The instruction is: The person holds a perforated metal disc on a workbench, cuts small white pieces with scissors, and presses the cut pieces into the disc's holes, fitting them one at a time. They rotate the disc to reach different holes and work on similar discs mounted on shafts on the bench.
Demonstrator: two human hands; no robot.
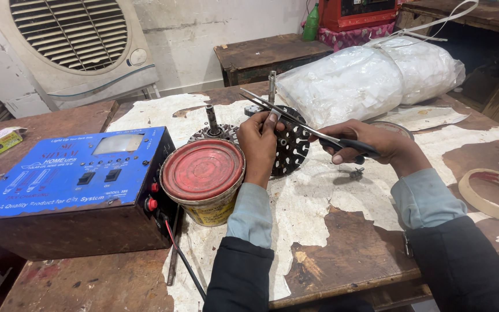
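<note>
Workshop clutter crowds a worn wooden surface (342,254) whose white covering has peeled away in patches. Near its middle a dark, round perforated motor part (291,149) stands on edge, propped upright by the left hand (259,144), whose fingers (271,122) curl over its top rim, seemingly to keep it from rolling and to turn its face toward the tool. From three o'clock the right hand (365,144) grips the black handles of a pair of scissors (295,120), fingers closed around them, the long blades reaching to eleven o'clock across the part's upper edge. A second part with a shaft (212,124) lies flat just behind. At nine o'clock sit a red-lidded tin (203,179) and a blue power box (70,185), clear of the hands. A plastic-wrapped bundle (371,78) rests at one o'clock.
</note>
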